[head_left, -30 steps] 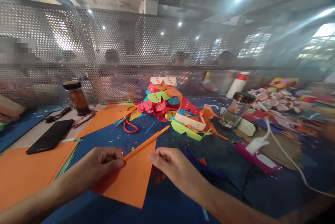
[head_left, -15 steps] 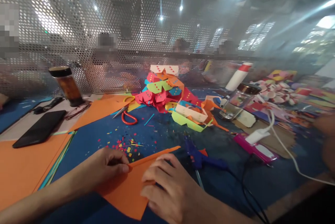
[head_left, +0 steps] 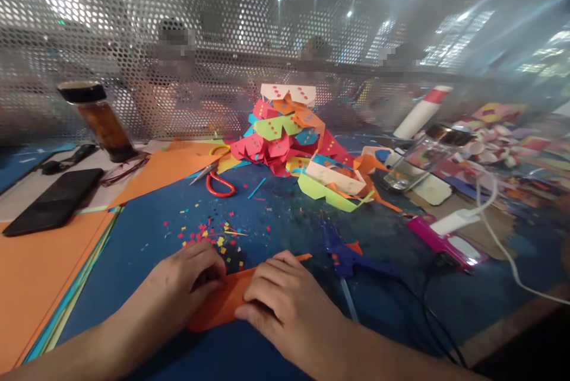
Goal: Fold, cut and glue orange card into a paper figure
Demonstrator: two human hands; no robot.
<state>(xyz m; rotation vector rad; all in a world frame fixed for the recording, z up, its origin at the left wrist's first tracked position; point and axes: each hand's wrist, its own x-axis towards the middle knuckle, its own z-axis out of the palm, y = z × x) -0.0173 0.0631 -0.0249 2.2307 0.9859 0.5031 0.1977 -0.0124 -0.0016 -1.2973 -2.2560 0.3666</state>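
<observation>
A sheet of orange paper (head_left: pixel 225 301), partly folded over into a narrower strip, lies between my hands on the blue table. My left hand (head_left: pixel 184 286) is closed on its left end, with the thumb and fingers pinching the edge. Curled over the right part of the paper, my right hand (head_left: pixel 289 298) grips it with thumb and fingers. A thin orange end pokes out past the right fingers. Paper confetti (head_left: pixel 218 235) is scattered just beyond my left hand. To the right of my right hand lies a blue glue gun (head_left: pixel 345 253).
Red-handled scissors (head_left: pixel 218 182) lie behind the confetti. Beyond stands a pile of folded paper shapes (head_left: pixel 285 137). Orange sheets (head_left: pixel 48 286), a phone (head_left: pixel 56 200) and a dark jar (head_left: pixel 100 123) are at left. A glass jar (head_left: pixel 423 158) and a pink power bank (head_left: pixel 447 243) with cable are at right.
The orange paper's near part has been folded up, so less of it shows. Both hands have come over it, the left fingers curling more. The camera view has shifted slightly.
</observation>
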